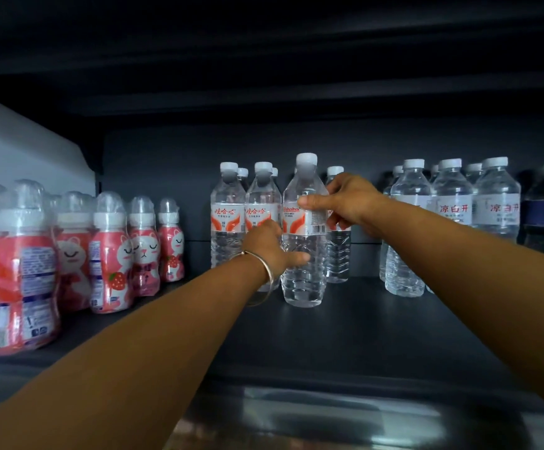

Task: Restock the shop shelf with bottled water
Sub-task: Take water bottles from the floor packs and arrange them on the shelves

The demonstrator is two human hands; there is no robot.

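On dark shelf (377,319): right hand (351,203) pinches bottle (303,254) at label; left hand (270,245) grips it just below.

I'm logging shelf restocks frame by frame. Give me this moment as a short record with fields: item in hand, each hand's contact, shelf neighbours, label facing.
item: front water bottle, upright on the dark shelf
right hand: pinches the bottle at its label
left hand: holds the bottle's lower body; bangle on the wrist
left neighbours: pink cat bottles
right neighbours: clear bottles with red characters
label facing: barcode towards the camera, unlike the two same-brand bottles beside it
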